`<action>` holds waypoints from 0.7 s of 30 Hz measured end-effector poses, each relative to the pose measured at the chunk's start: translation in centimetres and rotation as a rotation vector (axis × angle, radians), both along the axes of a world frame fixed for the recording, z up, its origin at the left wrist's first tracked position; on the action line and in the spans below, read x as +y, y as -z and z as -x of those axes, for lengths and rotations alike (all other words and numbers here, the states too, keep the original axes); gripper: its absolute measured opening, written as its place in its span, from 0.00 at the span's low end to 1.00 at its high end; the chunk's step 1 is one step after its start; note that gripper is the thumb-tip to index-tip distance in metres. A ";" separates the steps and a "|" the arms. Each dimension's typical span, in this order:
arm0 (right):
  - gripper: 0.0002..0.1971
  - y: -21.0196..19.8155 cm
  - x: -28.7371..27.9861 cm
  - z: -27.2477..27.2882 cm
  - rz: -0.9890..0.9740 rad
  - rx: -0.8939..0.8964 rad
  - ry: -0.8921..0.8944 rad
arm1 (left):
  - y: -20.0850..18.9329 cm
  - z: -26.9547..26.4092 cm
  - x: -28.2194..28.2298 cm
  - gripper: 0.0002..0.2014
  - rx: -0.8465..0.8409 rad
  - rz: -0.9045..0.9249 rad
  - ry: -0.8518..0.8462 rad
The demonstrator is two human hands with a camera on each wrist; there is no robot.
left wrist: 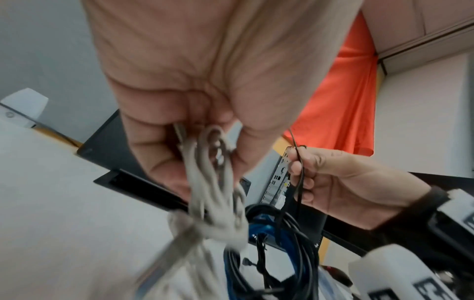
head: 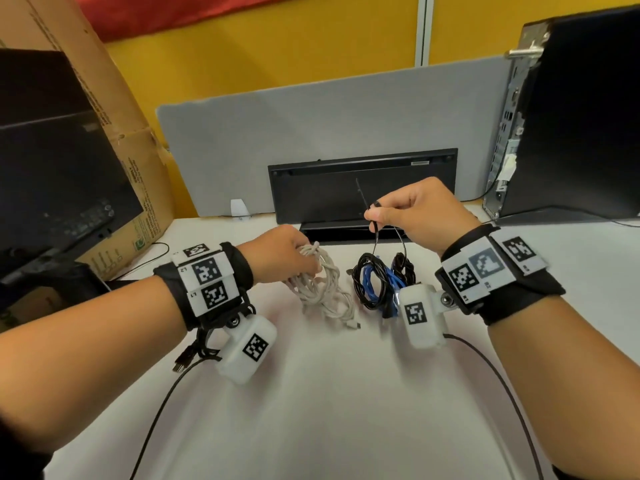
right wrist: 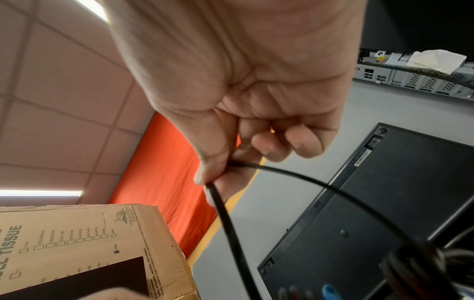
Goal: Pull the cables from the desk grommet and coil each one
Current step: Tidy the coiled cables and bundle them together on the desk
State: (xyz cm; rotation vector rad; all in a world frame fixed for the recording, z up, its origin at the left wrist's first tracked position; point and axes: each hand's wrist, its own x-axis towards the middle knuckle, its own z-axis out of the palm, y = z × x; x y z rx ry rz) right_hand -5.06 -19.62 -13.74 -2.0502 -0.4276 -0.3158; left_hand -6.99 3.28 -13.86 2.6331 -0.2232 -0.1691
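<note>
A coiled white cable (head: 320, 285) lies on the white desk (head: 329, 393). My left hand (head: 294, 254) grips its upper loops; in the left wrist view the fingers pinch the white cable (left wrist: 212, 162). To its right sits a bundle of black and blue cables (head: 379, 282). My right hand (head: 377, 211) is raised above that bundle and pinches a thin black cable (head: 375, 233) between thumb and forefinger; the thin black cable (right wrist: 225, 215) loops down to the bundle. The black grommet tray (head: 360, 188) with its lid up stands behind both hands.
A dark monitor (head: 52, 161) and a cardboard box (head: 114, 109) stand at the left. A black computer tower (head: 571, 116) is at the right. A grey divider panel (head: 329, 116) runs along the desk's back edge. Black wrist-camera leads (head: 502, 382) trail over the near desk.
</note>
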 end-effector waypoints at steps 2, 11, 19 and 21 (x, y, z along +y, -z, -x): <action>0.09 -0.1 0.0 0.0 0.021 0.015 0.006 | -0.2 -0.7 -0.2 0.09 -0.138 0.092 -0.075; 0.11 -0.3 0.3 0.4 0.056 0.078 -0.027 | 0.6 -2.3 -2.8 0.04 -0.178 0.471 -0.147; 0.15 -0.6 0.0 0.7 0.108 0.147 0.030 | 1.0 -3.4 -6.7 0.03 -0.452 0.781 -0.140; 0.15 -0.5 -0.2 0.7 0.101 0.142 0.066 | 1.0 -3.4 -7.4 0.02 -0.522 0.815 -0.067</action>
